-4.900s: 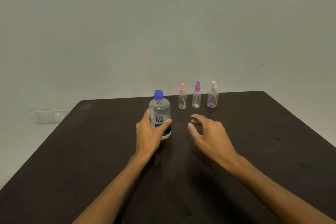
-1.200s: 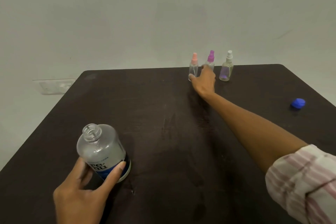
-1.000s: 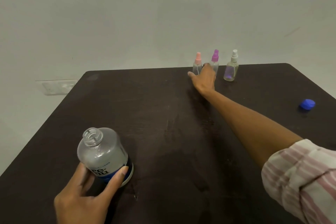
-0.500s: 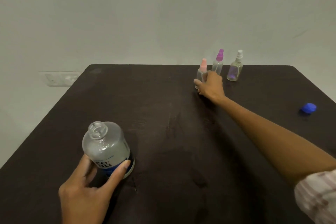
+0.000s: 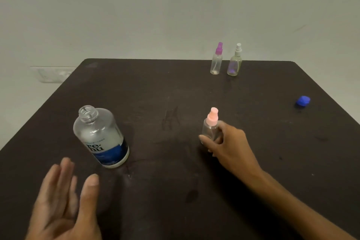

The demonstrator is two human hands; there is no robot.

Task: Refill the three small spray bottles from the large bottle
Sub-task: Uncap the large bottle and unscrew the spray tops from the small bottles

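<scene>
The large clear bottle (image 5: 100,135) with a blue label stands uncapped at the left of the dark table (image 5: 175,93). Just below it my left hand (image 5: 64,202) hovers with straight fingers, apart from the bottle and holding nothing. My right hand (image 5: 227,146) grips the small clear spray bottle with the pink top (image 5: 211,122), upright near the table's middle. Two more small spray bottles stand at the far edge: one with a purple top (image 5: 216,60) and one with a white top (image 5: 235,62).
The large bottle's blue cap (image 5: 303,100) lies near the table's right edge. A pale wall rises behind the table, with a white socket plate (image 5: 51,74) at the left.
My right hand has brought the pink-topped bottle from the far row toward the table's middle. My left hand has let go of the large bottle and drawn back.
</scene>
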